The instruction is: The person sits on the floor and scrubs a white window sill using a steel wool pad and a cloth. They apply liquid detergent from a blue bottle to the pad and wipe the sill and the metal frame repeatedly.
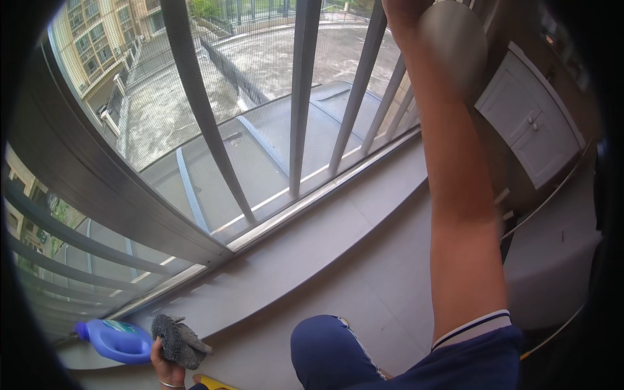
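Note:
At the lower left, my left hand (168,368) grips a bundle of dark grey, shaggy cleaning cloth (178,341). It is beside a blue plastic detergent bottle (119,341), which lies tilted near the window ledge and has a handle and a label. My right arm (460,195) stretches up past the window. At the top edge my right hand (404,12) is mostly cut off, so its fingers and anything in them are hidden. Next to that hand is a blurred pale oval shape (453,44) that I cannot identify.
A screened window has vertical metal bars (304,97) and a thick frame post (122,185). Beneath runs a pale ledge (331,234). A white two-door cabinet (529,114) stands at right, near a thin cord (551,200). Something yellow (212,382) shows at the bottom edge.

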`<state>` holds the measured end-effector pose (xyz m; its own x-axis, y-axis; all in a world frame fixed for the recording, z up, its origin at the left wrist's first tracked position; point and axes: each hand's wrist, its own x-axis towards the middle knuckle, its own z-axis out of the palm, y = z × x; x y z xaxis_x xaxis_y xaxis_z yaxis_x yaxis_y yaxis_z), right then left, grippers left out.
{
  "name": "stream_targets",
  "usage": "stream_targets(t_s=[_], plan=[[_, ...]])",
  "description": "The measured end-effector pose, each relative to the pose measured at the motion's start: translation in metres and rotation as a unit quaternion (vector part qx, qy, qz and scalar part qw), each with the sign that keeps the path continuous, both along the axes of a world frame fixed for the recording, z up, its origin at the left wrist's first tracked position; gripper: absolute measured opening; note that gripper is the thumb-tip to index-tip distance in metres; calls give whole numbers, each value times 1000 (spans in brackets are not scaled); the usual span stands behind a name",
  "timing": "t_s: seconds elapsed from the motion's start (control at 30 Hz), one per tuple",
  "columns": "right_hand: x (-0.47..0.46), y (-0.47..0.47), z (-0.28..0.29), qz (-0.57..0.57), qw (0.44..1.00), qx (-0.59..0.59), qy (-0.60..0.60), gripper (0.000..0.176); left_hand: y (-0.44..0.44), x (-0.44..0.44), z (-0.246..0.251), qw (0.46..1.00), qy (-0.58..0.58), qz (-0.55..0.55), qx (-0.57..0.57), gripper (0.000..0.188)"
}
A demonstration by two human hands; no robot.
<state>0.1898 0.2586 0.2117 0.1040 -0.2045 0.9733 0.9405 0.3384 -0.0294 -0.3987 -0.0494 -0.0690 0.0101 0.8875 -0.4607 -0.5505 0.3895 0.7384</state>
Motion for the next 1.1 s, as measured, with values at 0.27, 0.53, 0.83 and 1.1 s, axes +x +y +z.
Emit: stream_targets(t_s=[0.27, 0.53, 0.83, 1.1], plan=[[84, -3, -316, -77, 890, -150, 423, 43, 2, 21, -1, 999, 43, -4, -15, 54], [43, -91, -505, -89, 682, -559, 462, 34, 6, 36, -1, 997, 69, -7, -21, 55], [89, -86, -484, -150, 661, -674, 294, 32, -3, 21, -10, 996, 84, 9, -40, 56], [-84, -135, -468, -37, 779, -620, 82, 24, -12, 7, -6, 997, 62, 27, -41, 56]])
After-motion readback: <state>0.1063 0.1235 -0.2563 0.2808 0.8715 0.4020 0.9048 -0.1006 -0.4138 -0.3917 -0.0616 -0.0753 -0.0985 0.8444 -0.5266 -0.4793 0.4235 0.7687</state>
